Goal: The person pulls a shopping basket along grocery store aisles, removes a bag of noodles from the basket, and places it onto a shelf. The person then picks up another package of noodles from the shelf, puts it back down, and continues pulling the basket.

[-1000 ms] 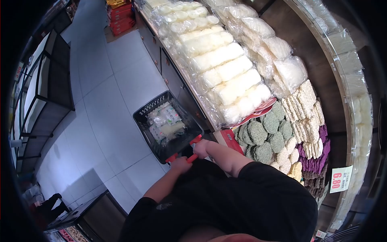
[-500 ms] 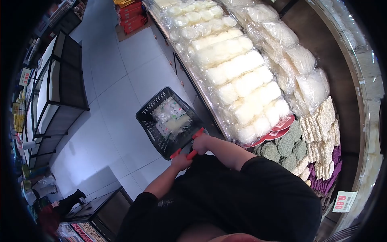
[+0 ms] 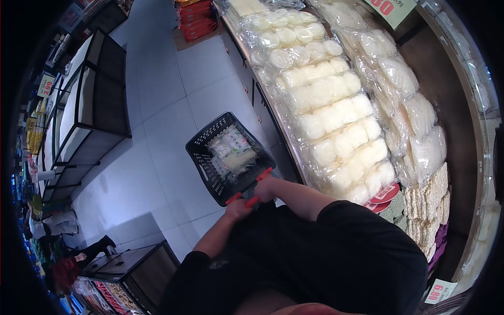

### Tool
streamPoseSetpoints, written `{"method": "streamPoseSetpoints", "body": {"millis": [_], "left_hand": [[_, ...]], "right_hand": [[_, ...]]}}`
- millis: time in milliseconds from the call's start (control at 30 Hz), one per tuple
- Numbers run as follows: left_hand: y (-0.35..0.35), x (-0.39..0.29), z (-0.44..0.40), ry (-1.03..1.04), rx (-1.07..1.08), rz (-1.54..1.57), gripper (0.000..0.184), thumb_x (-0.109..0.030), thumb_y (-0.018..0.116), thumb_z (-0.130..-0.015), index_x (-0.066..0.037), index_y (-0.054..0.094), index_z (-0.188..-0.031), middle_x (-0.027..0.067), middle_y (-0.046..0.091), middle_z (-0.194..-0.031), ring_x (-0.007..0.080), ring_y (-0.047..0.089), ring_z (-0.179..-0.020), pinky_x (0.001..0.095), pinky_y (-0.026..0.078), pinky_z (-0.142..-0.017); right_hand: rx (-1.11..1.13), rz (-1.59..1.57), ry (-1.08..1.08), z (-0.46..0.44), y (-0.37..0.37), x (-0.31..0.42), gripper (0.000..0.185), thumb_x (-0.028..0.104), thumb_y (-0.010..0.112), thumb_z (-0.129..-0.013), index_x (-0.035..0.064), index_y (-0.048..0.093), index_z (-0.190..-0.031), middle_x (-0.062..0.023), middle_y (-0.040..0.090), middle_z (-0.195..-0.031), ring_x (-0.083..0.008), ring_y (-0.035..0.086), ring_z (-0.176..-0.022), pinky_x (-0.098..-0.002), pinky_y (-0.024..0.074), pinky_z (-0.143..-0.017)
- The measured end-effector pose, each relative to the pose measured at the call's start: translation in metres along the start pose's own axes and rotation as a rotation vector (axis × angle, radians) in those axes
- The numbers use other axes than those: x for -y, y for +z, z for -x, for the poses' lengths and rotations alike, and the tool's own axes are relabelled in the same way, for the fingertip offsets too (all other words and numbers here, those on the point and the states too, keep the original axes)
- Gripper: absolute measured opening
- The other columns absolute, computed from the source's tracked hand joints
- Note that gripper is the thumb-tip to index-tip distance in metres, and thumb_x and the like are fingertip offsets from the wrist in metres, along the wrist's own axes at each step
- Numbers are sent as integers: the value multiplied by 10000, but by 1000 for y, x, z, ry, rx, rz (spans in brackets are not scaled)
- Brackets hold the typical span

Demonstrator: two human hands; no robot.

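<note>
Head view, clock positions taken from the basket centre:
- Left hand (image 3: 238, 209): closed around the red handle (image 3: 253, 201), at 6 o'clock.
- Right hand (image 3: 266, 189): closed on the same handle, at 4 o'clock.
- Black basket (image 3: 207, 181): ahead of both hands, over the floor (image 3: 163, 123); holds clear packets (image 3: 231, 149).
- Plastic-wrapped white bundles (image 3: 336, 115): on the display, 2 o'clock.
- Green pieces (image 3: 394, 209): 4 o'clock, beside cream pieces (image 3: 426, 210).
- Dark-framed rack (image 3: 102, 107): 10 o'clock.
- Red packs (image 3: 197, 23): near 11 o'clock.
</note>
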State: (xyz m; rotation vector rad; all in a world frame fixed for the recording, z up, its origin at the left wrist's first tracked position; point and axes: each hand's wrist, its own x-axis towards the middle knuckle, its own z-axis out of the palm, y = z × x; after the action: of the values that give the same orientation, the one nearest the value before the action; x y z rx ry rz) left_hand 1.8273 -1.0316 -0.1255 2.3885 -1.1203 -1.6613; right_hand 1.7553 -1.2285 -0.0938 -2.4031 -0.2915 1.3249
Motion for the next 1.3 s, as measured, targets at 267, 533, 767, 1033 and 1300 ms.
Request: {"method": "streamPoseSetpoints", "body": {"millis": [267,533,767,1033,1300], "left_hand": [[-58,23,-21,23,25,12,434,-463,607,-834,-148,746,-1099,170,730,-1116,344,686,-1089,466,534,-953],[-121,44,-51,41,71,-49,509,-484,610,-837,-123,708,-1182,171,716,-1169,334,680,-1119,474,532,-971],[-166,68,-77,27,105,-90,469,-479,604,-844,-125,737,-1121,152,735,-1112,342,694,-1074,468,540,-947],[-211,84,-97,78,66,-136,467,-511,616,-850,-144,737,-1112,151,740,-1076,357,701,-1025,479,550,-911],[-222,93,-116,28,196,-232,468,-492,609,-861,-162,696,-1182,132,722,-1149,326,690,-1087,470,541,-944]], "right_hand": [[58,7,-4,-49,-40,-22,309,297,602,-821,124,766,-1016,-126,749,-1054,-323,709,-1038,-503,556,-856],[50,26,37,-70,-105,-36,275,297,619,-807,173,759,-1009,-83,748,-1027,-302,710,-1013,-478,550,-853],[23,-82,68,-90,-148,-47,285,283,623,-791,177,753,-1022,-88,742,-1026,-300,703,-1034,-480,534,-865],[-35,-102,82,-118,-176,-68,278,287,612,-794,184,748,-1013,-99,740,-1014,-316,698,-1040,-513,517,-874],[23,-129,50,-129,-190,-77,277,296,594,-831,212,745,-1047,-67,744,-1043,-285,696,-1078,-562,450,-886]]}}
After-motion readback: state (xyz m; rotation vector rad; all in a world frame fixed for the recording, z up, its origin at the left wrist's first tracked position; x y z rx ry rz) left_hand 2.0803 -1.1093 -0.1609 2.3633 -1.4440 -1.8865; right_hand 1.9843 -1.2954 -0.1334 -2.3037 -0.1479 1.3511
